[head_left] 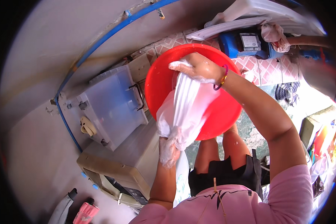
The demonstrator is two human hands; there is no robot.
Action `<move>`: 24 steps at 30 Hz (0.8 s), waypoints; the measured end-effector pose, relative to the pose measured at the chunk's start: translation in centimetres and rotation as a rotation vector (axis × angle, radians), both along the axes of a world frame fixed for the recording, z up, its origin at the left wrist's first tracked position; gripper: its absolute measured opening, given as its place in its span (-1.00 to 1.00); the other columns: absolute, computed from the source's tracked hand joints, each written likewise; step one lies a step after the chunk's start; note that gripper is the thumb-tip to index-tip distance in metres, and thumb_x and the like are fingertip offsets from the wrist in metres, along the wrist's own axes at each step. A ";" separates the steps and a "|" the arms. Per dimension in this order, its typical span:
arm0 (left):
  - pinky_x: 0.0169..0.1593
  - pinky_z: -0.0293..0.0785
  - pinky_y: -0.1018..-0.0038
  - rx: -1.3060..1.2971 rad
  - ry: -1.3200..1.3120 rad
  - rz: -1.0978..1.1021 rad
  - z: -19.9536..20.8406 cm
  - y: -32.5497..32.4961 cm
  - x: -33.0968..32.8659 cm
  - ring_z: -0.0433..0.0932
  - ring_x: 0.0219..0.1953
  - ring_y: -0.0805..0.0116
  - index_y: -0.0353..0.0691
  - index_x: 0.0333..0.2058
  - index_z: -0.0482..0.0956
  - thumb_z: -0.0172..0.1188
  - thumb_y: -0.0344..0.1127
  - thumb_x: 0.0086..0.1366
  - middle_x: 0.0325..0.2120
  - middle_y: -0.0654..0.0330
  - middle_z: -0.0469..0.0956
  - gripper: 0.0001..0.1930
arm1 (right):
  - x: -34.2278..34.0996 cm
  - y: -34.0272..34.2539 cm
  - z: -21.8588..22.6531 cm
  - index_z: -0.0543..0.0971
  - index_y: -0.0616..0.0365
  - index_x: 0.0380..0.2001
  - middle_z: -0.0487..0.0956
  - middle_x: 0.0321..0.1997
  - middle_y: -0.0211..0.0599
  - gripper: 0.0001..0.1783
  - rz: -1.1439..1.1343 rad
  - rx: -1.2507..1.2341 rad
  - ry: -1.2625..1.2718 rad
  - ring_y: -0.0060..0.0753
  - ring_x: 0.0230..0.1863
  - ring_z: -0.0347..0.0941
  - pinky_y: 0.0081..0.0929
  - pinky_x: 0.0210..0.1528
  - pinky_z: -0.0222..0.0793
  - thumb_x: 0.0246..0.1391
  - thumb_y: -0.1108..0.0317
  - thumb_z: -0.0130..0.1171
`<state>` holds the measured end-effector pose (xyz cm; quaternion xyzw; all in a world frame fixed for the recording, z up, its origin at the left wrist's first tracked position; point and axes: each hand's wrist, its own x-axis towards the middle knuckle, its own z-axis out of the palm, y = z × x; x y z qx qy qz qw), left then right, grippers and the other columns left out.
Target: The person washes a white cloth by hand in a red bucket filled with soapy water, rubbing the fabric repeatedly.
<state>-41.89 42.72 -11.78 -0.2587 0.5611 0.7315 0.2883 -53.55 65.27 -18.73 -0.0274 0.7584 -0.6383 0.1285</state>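
Observation:
A wet white cloth (186, 100), garment-like but of a kind I cannot make out, is stretched between my hands over a red basin (222, 121). My right hand (201, 67), soapy and with a purple bracelet at the wrist, grips the upper end near the basin's far side. Lower down, by the basin's near left rim, my left hand (170, 147) is closed round the other end, with suds on its back. Folds run lengthwise through the cloth between the two grips. Part of the basin's inside is hidden behind the cloth and my right hand.
Left of the basin, a clear plastic storage box (114, 106) rests on a grey appliance (119, 164). A blue pipe (97, 46) runs along the wall. Behind stands a blue container (242, 43) by pink tiles. Dark rope-like cloth (286, 91) lies at right.

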 end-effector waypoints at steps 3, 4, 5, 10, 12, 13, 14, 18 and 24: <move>0.16 0.29 0.18 0.202 0.093 0.113 0.1 0.1 -1.1 0.29 0.14 0.14 -0.19 0.21 0.02 0.08 -0.41 0.23 0.14 0.06 0.21 -0.39 | 1.3 0.5 0.4 0.53 0.27 -0.48 0.49 -0.57 -0.08 -0.39 0.185 -0.163 0.044 -0.35 -0.51 0.42 -0.34 -0.40 0.33 -0.07 -0.19 0.17; 0.18 0.27 0.16 0.285 0.096 0.175 -0.1 -0.2 -1.3 0.27 0.15 0.12 -0.17 0.22 0.02 0.10 -0.41 0.22 0.15 0.06 0.19 -0.37 | 2.2 0.6 0.5 0.55 0.28 -0.45 0.50 -0.57 -0.12 -0.39 0.278 -0.051 0.114 -0.33 -0.47 0.46 -0.35 -0.40 0.33 -0.13 -0.18 0.23; 0.18 0.24 0.13 0.265 0.115 0.176 -0.6 -0.5 -1.2 0.25 0.16 0.11 -0.21 0.22 0.00 0.09 -0.23 0.25 0.16 0.04 0.18 -0.36 | 2.9 1.1 -0.9 0.56 0.29 -0.40 0.53 -0.52 -0.13 -0.40 0.352 0.043 0.060 -0.34 -0.43 0.48 -0.36 -0.36 0.35 -0.16 -0.14 0.27; 0.09 0.34 0.21 0.254 0.030 0.207 -3.4 0.4 -1.6 0.32 0.11 0.16 -0.27 0.19 0.05 -0.07 -0.02 0.31 0.11 0.05 0.24 -0.40 | 4.4 -0.2 0.9 0.59 0.26 -0.25 0.60 -0.28 -0.28 -0.58 0.055 -0.890 -0.395 -0.50 -0.21 0.52 -0.60 -0.15 0.43 -0.12 0.16 0.32; 0.08 0.34 0.28 0.272 0.024 0.141 -4.8 0.4 -1.2 0.35 0.06 0.19 -0.21 0.10 0.21 -0.04 -0.04 0.29 0.02 0.11 0.34 -0.50 | 6.5 -6.5 4.7 0.63 0.08 -0.32 0.61 -0.42 -0.26 -0.81 0.063 -0.436 -0.214 -0.46 -0.39 0.53 -0.46 -0.15 0.40 0.05 0.30 0.08; 0.07 0.34 0.31 0.292 0.020 0.097 -5.4 0.9 -1.1 0.37 0.04 0.21 -0.18 0.06 0.28 -0.02 -0.05 0.28 -0.03 0.14 0.38 -0.54 | 8.7 -10.1 4.4 0.63 0.04 -0.34 0.56 -0.52 -0.20 -0.82 0.005 -0.461 0.036 -0.40 -0.47 0.49 -0.36 -0.13 0.38 0.04 0.33 0.06; 0.02 0.36 0.32 0.286 -0.033 0.140 -4.6 2.2 -1.1 0.40 -0.01 0.21 -0.16 0.02 0.32 -0.01 -0.07 0.27 -0.09 0.17 0.42 -0.58 | 9.3 -11.7 3.7 0.62 0.06 -0.35 0.51 -0.58 -0.19 -0.83 -0.007 -0.282 0.270 -0.37 -0.49 0.48 -0.30 -0.20 0.40 0.03 0.35 0.06; -0.14 0.44 0.34 0.319 -0.250 0.287 -2.1 7.5 -0.5 0.50 -0.16 0.25 -0.09 -0.11 0.45 0.07 -0.18 0.21 -0.30 0.26 0.52 -0.72 | 7.4 -8.7 -1.3 0.57 0.14 -0.45 0.50 -0.52 -0.12 -0.89 -0.219 -0.222 0.166 -0.11 -0.48 0.47 -0.22 -0.41 0.43 -0.06 0.37 0.11; -0.08 0.40 0.32 0.354 -0.049 0.217 -10.4 0.9 4.1 0.38 -0.09 0.31 -0.13 -0.06 0.29 0.16 -0.18 0.14 -0.22 0.29 0.39 -0.59 | 11.5 -12.8 3.9 0.58 0.14 -0.41 0.52 -0.46 -0.06 -0.78 0.071 -0.099 0.449 -0.01 -0.40 0.48 -0.23 -0.37 0.42 -0.28 0.46 0.18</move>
